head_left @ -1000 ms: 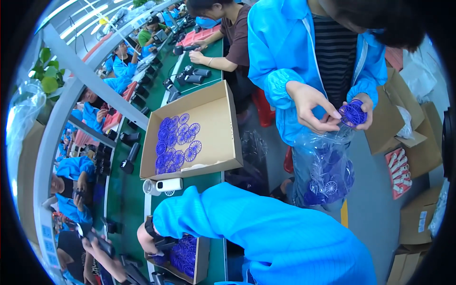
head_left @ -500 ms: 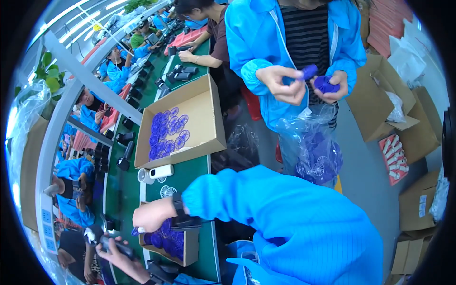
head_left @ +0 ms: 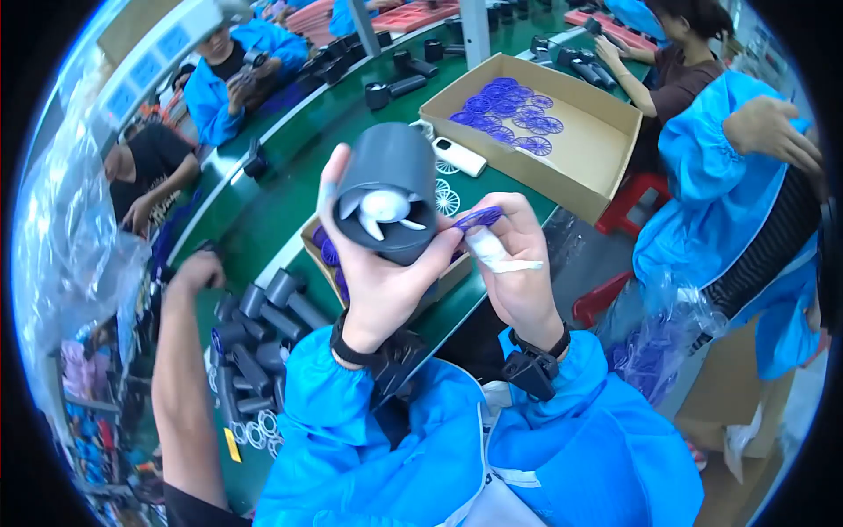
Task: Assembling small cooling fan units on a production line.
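Grey fan [head_left: 386, 162] and purple spoked disc [head_left: 481, 218]

Head view: left hand [head_left: 384, 285], fingers wrapped round the fan; right hand [head_left: 516, 259], fingers pinching the disc just beside it, above the table [head_left: 518, 182]. Carton [head_left: 562, 182] beyond: purple discs [head_left: 502, 107].

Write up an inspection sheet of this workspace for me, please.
Surface: white-striped green tabletop.
Job's things: dark grey cylindrical fan; purple spoked plastic-looking disc.
Clutter: dark grey handled cylinders heaped at left; white spoked rings beside a white rectangular device; shallow brown cardboard box of purple discs.
Hands: left hand grips the fan; right hand, white wrapping on a finger, pinches the disc.
Cables: nothing seen.
Surroundings: co-workers in blue jackets; red plastic stool.
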`<control>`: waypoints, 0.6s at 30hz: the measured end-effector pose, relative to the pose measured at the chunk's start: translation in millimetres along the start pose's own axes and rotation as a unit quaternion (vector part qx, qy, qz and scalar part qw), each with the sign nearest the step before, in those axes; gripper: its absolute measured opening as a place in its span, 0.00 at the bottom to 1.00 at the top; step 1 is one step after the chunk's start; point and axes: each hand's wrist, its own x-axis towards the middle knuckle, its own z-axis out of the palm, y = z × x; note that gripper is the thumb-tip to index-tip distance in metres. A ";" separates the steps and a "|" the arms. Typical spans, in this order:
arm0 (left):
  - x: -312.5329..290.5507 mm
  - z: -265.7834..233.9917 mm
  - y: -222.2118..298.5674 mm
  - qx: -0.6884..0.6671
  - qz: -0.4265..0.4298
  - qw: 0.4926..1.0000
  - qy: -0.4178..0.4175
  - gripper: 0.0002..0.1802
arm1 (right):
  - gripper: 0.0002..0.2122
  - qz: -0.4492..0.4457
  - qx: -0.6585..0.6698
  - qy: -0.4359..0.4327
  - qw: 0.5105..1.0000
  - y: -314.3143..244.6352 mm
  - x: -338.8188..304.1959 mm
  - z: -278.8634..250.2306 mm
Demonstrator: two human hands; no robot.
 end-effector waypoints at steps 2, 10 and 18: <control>-3.1 -6.6 -0.7 -0.033 0.025 0.999 -0.011 0.58 | 0.11 -0.003 0.007 0.020 1.000 4.6 -3.4 5.2; -4.0 -10.1 0.1 -0.010 0.097 0.992 -0.076 0.58 | 0.10 -0.003 -0.043 -0.008 0.999 -4.9 -8.7 -3.0; 5.7 -18.3 3.3 -0.009 0.018 0.987 -0.159 0.53 | 0.23 0.184 0.209 -0.168 0.946 -5.9 -4.0 -47.8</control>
